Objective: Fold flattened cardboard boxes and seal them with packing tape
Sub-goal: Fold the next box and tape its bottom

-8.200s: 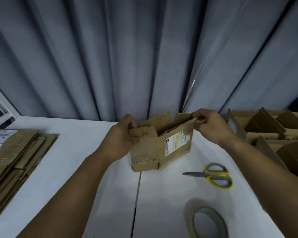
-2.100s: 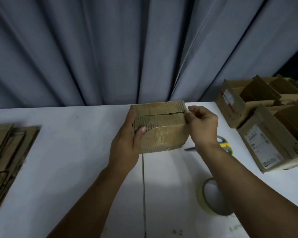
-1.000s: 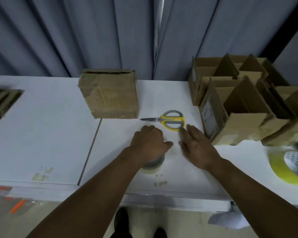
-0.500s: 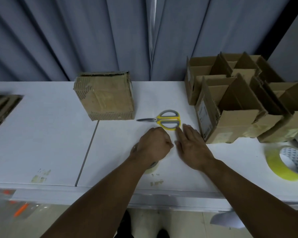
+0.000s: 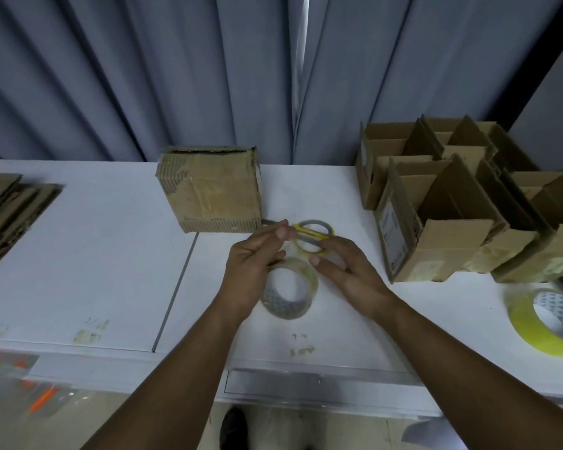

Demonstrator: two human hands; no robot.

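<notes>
- Setting: white table (image 5: 95,254) with a seam down the middle, in front of a grey pleated curtain (image 5: 176,76).
- Clear tape roll (image 5: 288,289): ring-shaped, translucent with a patterned core. It is at centre front, tilted, with its hole facing up toward the camera.
- Left hand (image 5: 252,271): fingers curled round the roll's left rim.
- Right hand (image 5: 348,271): fingers relaxed and spread, thumb tip at the roll's upper right rim; contact is unclear.
- Folded box (image 5: 212,190): worn corrugated cardboard, closed, at the back centre with its long axis left to right.
- Scissors (image 5: 316,233): yellow and grey handles, lying beyond the hands with the handles to the right.
- Open boxes (image 5: 436,216): brown, clustered on the right with flaps up.
- Yellow tape roll (image 5: 527,323): at the right edge.
- Flattened cardboard (image 5: 7,212): stacked at the left edge.
</notes>
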